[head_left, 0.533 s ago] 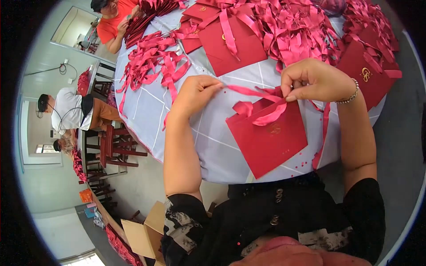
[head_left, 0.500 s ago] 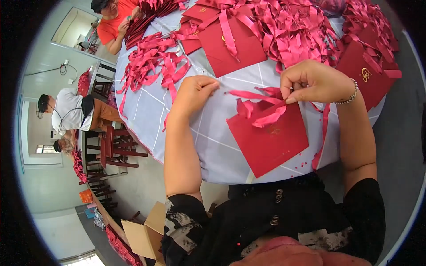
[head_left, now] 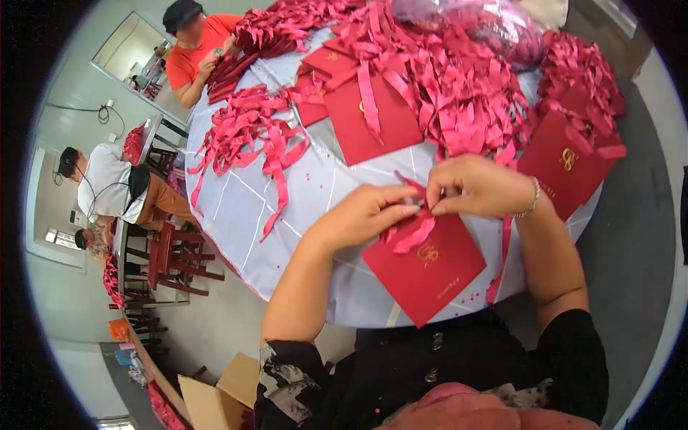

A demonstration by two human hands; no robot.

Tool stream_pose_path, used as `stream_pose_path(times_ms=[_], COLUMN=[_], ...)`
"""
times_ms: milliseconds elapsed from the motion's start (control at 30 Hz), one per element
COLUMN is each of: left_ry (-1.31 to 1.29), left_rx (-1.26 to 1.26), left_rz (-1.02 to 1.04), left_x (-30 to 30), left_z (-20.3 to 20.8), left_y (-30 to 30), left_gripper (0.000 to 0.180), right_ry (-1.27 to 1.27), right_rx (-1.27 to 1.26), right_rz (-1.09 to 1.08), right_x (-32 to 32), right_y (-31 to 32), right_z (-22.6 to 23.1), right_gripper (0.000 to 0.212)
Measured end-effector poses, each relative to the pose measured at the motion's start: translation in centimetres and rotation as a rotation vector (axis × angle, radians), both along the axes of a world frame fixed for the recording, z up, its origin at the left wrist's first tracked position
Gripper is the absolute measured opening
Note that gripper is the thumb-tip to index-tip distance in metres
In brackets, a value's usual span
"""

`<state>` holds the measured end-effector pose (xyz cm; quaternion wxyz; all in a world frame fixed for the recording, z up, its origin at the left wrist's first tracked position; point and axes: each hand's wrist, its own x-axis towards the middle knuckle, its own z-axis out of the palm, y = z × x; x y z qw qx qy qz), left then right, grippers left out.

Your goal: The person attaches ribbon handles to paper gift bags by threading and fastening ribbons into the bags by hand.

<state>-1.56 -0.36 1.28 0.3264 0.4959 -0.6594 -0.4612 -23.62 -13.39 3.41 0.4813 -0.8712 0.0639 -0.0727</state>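
Observation:
A flat red square paper piece (head_left: 437,272), card or bag I cannot tell, lies cornerwise on the table in front of me, a gold emblem on its face. At its upper edge both hands pinch a pink-red ribbon (head_left: 413,239). My left hand (head_left: 373,213) comes in from the left with thumb and fingers closed on it. From the right, my right hand (head_left: 479,188), with a beaded bracelet (head_left: 532,198) at the wrist, grips it close beside the left fingertips. The fingers partly hide the ribbon where they meet.
A pale checked cloth covers the round table (head_left: 236,222). Heaped ribbons (head_left: 466,100), more red pieces (head_left: 373,118) and a clear plastic bag (head_left: 494,32) lie at the far side. A person in orange (head_left: 208,46) works across the table. Stools (head_left: 175,258) and a cardboard box (head_left: 222,394) stand at left.
My left hand has moved right to the red piece and now pinches the ribbon beside my right hand. The view has shifted, so the table sits lower in the picture.

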Motion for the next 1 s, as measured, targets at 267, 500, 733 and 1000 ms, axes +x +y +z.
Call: stream_pose_path(times_ms=[267,500,733,1000], left_ry=[-0.170,0.125,0.170,0.116], left_rx=[-0.025,0.125,0.035,0.032], left_rz=[0.217,0.316,0.321,0.224], left_x=[-1.2,0.2,0.1,0.1], left_z=[-0.1,-1.7,-2.2,-3.4], left_y=[-0.5,-0.8,-1.0,-1.0], left_gripper=[0.031,0.020,0.017,0.015], right_ry=[0.072,-0.168,-0.219,-0.058], right_rx=[0.077,-0.051,-0.419,-0.099], right_rz=[0.036,-0.062,-0.612,-0.742], right_x=[0.0,-1.8,-9.5,-10.7], right_y=[0.8,0.9,2.1,4.9], right_z=[1.7,2.6,7.5,0.7], right_gripper=[0.007,0.007,0.004,0.028])
